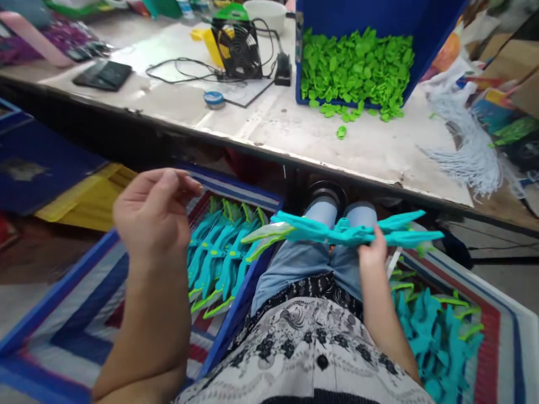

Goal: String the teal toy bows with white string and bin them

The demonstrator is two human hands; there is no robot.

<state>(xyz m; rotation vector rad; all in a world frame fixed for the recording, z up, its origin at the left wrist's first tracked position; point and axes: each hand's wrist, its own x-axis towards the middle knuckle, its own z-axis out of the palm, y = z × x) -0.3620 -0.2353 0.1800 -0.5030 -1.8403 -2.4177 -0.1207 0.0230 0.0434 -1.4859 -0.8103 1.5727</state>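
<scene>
My right hand (373, 249) grips a bundle of teal plastic toy pieces (337, 230) with light green tips, held level above my lap. My left hand (154, 210) hovers over the striped bag on my left, fingers pinched together with nothing seen between them. That left bag (63, 314) holds a neat row of teal pieces (219, 252). A second striped bag (501, 331) at my right holds a loose heap of teal pieces (438, 331).
A worktable (379, 146) stands ahead, with a blue bin (421, 22) spilling small green plastic parts (357, 67). On it are a black fan (240, 47), cables, a tape roll (214, 99), a dark tablet (103, 74), and white strings (471, 146) at right.
</scene>
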